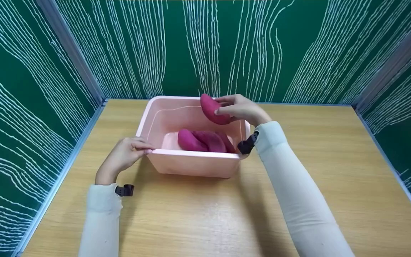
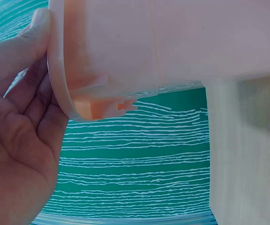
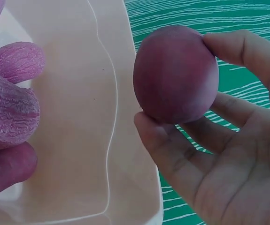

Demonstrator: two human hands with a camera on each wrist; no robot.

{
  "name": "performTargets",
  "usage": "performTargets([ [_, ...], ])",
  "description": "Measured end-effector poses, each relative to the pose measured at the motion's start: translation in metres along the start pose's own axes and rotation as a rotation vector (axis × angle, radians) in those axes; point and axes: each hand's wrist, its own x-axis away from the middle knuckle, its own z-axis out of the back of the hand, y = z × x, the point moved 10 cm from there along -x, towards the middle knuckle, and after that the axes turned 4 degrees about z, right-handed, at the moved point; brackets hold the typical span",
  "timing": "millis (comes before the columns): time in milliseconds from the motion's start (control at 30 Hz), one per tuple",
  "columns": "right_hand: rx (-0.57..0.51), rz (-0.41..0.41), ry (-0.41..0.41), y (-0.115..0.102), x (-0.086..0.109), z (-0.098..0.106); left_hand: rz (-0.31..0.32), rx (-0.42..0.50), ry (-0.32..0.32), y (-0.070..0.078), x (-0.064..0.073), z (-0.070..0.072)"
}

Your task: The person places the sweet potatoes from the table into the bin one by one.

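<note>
A pink plastic bin (image 1: 196, 166) stands on the table with its open top up. Its near left corner has a rim (image 2: 56, 61) that my left hand (image 1: 125, 155) pinches between thumb and fingers. Over the bin's right part, my right hand (image 1: 243, 109) holds a smooth, magenta, curved oblong piece (image 1: 209, 109), shaped like a sweet potato. In the right wrist view its rounded end (image 3: 174, 75) shows between thumb and fingertips, above the bin's rim. Several similar magenta pieces (image 1: 191, 140) lie in the bin; one of them (image 3: 8, 112) has a wrinkled surface.
A wooden table (image 1: 198, 214) carries the bin. Green panels (image 1: 177, 43) with wavy white lines enclose it at the back and both sides, with grey metal posts (image 1: 71, 50) at the corners. Small black cameras (image 1: 248, 142) sit on both wrists.
</note>
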Motion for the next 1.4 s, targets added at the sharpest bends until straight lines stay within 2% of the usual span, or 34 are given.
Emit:
performTargets([
  [200, 0.012, -0.003, -0.026, -0.002, -0.005, -0.007, 0.008, 0.005, -0.004, -0.001, -0.001, 0.0],
  [433, 0.048, -0.035, -0.029, 0.002, -0.011, -0.012, -0.05, -0.005, 0.018, 0.006, 0.0, 0.001],
  [667, 0.065, -0.048, -0.012, 0.004, -0.013, -0.014, -0.023, 0.002, 0.012, 0.002, 0.0, 0.001],
  [933, 0.076, -0.055, -0.022, 0.007, -0.014, -0.015, -0.033, 0.005, 0.012, 0.002, 0.0, 0.001],
  [1200, 0.071, -0.049, -0.003, 0.005, -0.012, -0.015, -0.034, 0.004, 0.014, 0.0, 0.0, 0.001],
  [1400, 0.054, -0.016, 0.007, 0.003, -0.012, -0.013, -0.057, 0.006, 0.02, 0.002, 0.0, 0.001],
])
